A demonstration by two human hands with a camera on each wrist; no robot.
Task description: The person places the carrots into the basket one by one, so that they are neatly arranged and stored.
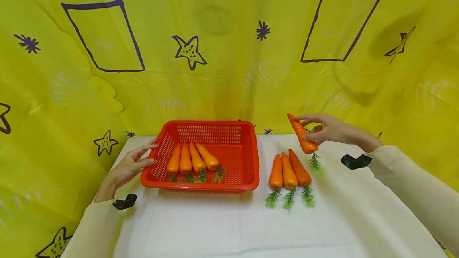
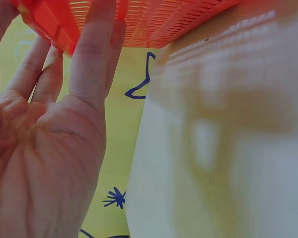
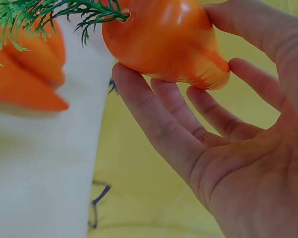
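Note:
My right hand (image 1: 324, 128) pinches an orange carrot (image 1: 303, 136) between thumb and fingers, above the table. The carrot tilts, its tip up and left, its green leafy top hanging down. In the right wrist view the carrot's thick end (image 3: 154, 39) lies across my fingers. My left hand (image 1: 130, 166) touches the left side of a red plastic basket (image 1: 201, 186), fingers spread and loosely extended. The left wrist view shows the thumb and fingers against the basket wall (image 2: 159, 25). Several lighter orange carrots (image 1: 193, 158) lie side by side inside the basket, leaves toward me.
Three carrots (image 1: 287, 170) lie together on the white-covered table (image 1: 201, 226), right of the basket, leaves toward me. Behind the table hangs a yellow curtain (image 1: 222, 83) with dark stars and frames drawn on it.

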